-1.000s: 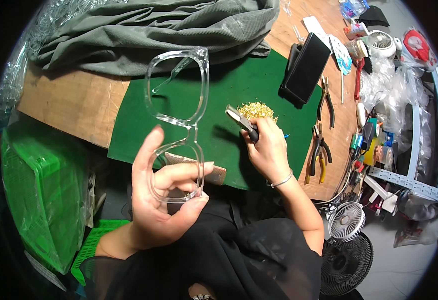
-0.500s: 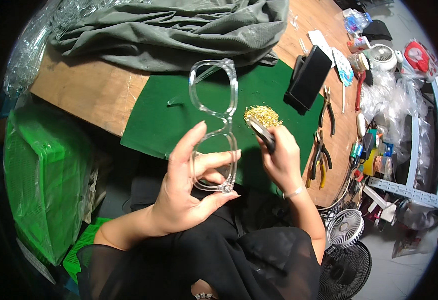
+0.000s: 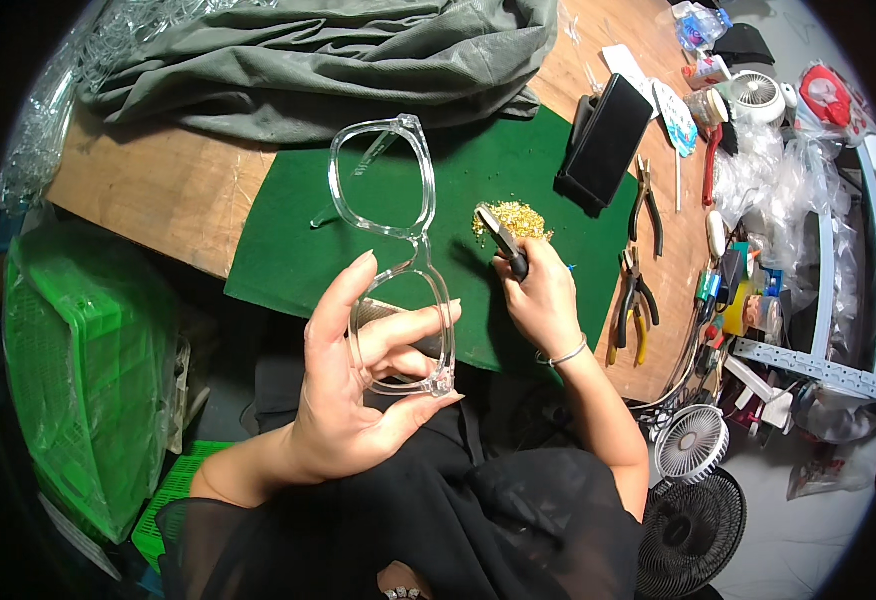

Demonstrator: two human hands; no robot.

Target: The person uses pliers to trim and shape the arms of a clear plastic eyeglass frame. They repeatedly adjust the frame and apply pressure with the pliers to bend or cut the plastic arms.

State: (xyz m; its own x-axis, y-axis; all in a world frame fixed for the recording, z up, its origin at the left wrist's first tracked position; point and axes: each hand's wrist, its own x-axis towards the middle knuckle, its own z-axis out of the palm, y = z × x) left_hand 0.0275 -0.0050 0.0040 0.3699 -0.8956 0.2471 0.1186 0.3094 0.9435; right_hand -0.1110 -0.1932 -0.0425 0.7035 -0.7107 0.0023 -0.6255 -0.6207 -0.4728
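My left hand holds a clear plastic eyeglass frame upright, its lower rim between thumb and fingers and a temple behind the upper rim. My right hand grips short metal-jawed pliers with dark handles; their tip is at the left side of a pile of small gold pieces on the green mat. Whether the jaws touch the pieces I cannot tell. A patterned strip under my left fingers is mostly hidden.
A grey cloth covers the wooden table's back. A black phone on a stand, two pliers, a fan and plastic bags are at the right. A green crate stands left.
My left hand and the frame have moved rightward over the last second. The pliers in my right hand have shifted right, closer onto the gold pile. The view also shifted slightly.
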